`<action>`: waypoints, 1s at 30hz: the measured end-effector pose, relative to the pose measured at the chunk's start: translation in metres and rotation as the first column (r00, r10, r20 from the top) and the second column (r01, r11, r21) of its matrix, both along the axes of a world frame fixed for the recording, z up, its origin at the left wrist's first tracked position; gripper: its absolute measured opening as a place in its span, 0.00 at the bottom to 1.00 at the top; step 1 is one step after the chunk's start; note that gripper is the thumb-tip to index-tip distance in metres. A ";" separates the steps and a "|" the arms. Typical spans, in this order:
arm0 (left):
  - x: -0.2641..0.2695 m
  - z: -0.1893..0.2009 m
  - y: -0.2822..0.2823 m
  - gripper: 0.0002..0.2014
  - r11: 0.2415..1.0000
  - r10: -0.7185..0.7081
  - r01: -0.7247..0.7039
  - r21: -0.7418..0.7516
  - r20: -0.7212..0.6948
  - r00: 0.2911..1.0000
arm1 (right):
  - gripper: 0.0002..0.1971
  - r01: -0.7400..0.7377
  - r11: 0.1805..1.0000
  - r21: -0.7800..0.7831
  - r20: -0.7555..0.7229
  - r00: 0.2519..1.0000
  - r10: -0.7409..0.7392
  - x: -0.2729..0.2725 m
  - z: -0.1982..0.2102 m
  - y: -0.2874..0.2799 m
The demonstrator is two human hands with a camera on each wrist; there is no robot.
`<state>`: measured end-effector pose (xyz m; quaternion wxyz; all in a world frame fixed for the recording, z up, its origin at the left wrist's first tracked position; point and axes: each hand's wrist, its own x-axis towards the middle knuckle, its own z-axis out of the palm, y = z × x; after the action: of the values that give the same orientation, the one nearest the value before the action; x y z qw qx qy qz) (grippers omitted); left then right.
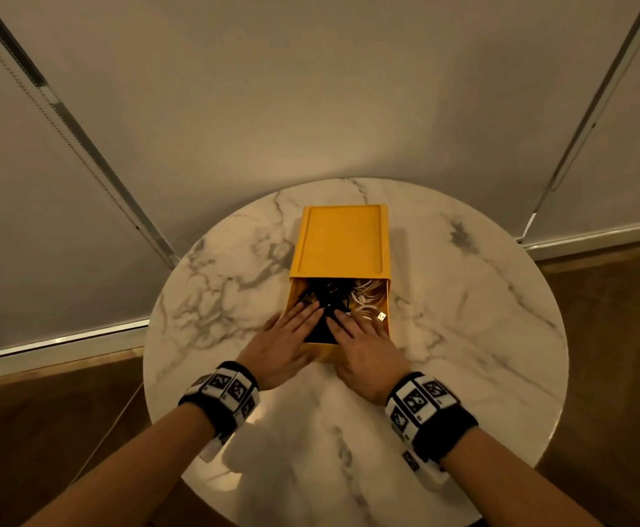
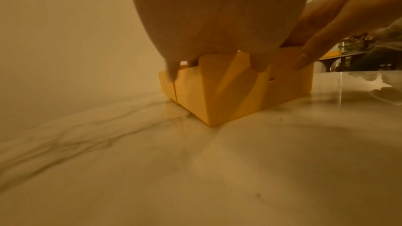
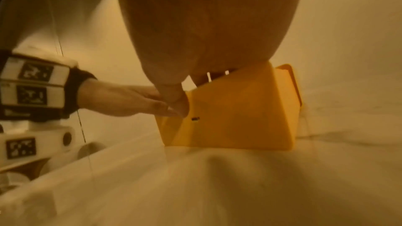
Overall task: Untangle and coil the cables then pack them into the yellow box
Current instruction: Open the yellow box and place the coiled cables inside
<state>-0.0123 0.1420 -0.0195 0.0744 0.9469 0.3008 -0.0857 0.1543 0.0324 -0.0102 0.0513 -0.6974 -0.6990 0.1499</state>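
Observation:
The yellow box stands at the middle of the round marble table, its sliding lid covering the far half. In the uncovered near half lie black cables on the left and white cables on the right, with a white USB plug on top. My left hand and right hand lie side by side, fingers straight, pressing down on the cables. In the wrist views the box sits under each palm, and both thumbs touch its near wall.
The marble table has bare top on every side of the box. Grey blinds hang close behind the table's far edge. Wooden floor lies around it.

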 end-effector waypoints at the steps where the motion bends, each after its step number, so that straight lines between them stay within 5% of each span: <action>1: 0.001 -0.002 0.000 0.43 1.000 0.023 -0.024 -0.006 -0.014 1.000 | 0.36 0.005 1.000 -0.004 0.018 1.000 -0.005 0.000 -0.002 0.001; 7: 0.006 0.008 0.006 0.40 0.999 0.001 0.001 0.048 -0.038 0.999 | 0.36 0.033 0.996 0.088 -0.047 0.998 -0.029 0.007 -0.001 -0.002; 12: 0.033 0.056 0.041 0.25 0.993 0.112 -0.097 -0.064 0.301 0.947 | 0.48 0.040 0.997 0.073 -0.005 0.999 -0.039 0.029 0.010 -0.003; 14: 0.053 0.070 0.068 0.25 0.995 0.098 -0.101 -0.001 0.239 0.966 | 0.56 0.013 1.000 0.007 0.059 0.998 -0.013 0.036 0.017 0.007; 17: 0.087 0.078 0.100 0.33 0.996 0.085 -0.086 -0.010 -0.057 0.995 | 0.62 -0.067 0.996 -0.056 0.167 0.983 0.075 0.035 0.021 0.028; 21: 0.104 0.070 0.116 0.36 0.999 0.038 -0.044 -0.006 -0.393 0.919 | 0.67 -0.030 0.993 -0.117 0.204 0.977 0.053 0.044 0.018 0.050; 30: 0.065 0.050 0.099 0.37 0.970 0.107 -0.160 -0.185 -0.267 0.958 | 0.67 -0.119 0.983 -0.136 0.159 0.977 0.141 0.078 0.018 0.061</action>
<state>0.0529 0.2409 0.0305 0.1379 0.8926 0.3611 -0.2320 0.2328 0.0931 0.0080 -0.0619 -0.6621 -0.7341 0.1374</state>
